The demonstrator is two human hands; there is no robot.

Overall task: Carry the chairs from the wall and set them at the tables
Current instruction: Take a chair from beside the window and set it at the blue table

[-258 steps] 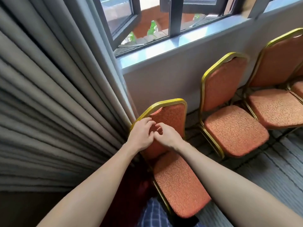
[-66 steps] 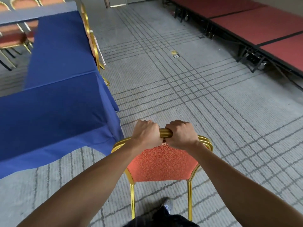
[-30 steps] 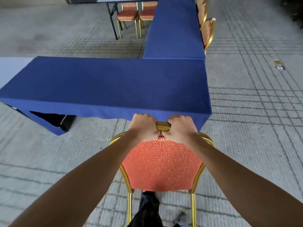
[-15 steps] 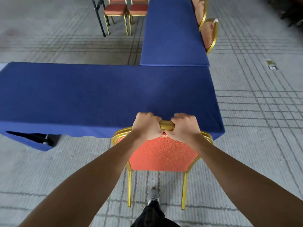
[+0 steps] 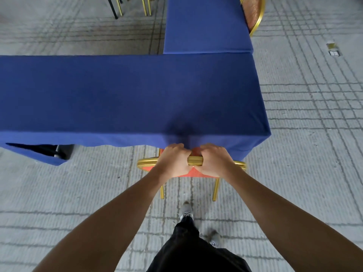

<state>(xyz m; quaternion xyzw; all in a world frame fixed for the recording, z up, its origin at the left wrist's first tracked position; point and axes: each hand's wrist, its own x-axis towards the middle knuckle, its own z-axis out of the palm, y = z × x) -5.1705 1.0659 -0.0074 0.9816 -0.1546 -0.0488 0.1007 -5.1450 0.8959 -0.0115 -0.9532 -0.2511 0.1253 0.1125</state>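
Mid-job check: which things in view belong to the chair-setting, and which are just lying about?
Job: orange chair, gripped at its top rail by left hand and right hand; near blue table; far blue table; placed chair beside it.
Lying about: small floor plate; dark object under the near table's left end.

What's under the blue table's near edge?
The chair: its seat is tucked beneath the tablecloth hem, hidden; only backrest and rear legs show, left hand and right hand on the top rail. Farther left a dark shape shows; everything else is covered.
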